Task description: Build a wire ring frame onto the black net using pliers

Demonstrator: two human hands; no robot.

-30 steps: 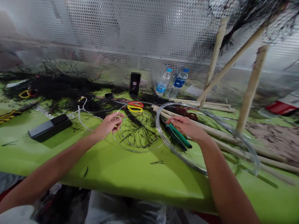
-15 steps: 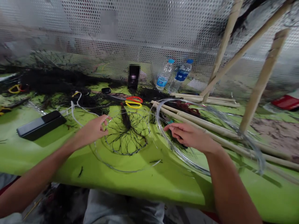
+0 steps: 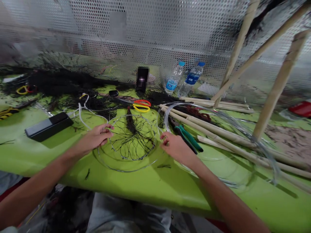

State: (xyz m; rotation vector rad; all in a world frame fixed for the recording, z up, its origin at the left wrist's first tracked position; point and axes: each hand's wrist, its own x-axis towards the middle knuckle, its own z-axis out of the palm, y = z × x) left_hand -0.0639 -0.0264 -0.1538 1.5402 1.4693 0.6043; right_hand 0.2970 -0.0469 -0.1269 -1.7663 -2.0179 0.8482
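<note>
hands (image 3: pixel 99 135) on what seems thin wire (image 3: pixel 126 170).

Two clear plastic bottles, one with a light-blue cap (image 3: pixel 171 83), one with a darker blue cap (image 3: pixel 191 80), lean side by side near the perforated metal screen (image 3: pixel 155 35). Left side: grey-and-black oblong box (image 3: pixel 50 127) on the green table (image 3: pixel 116 191), white cable (image 3: pixel 81 113) beside it. Small black rounded object (image 3: pixel 113 93) farther back. Far right: red-labelled item (image 3: pixel 301 109), partly cut off.
</note>
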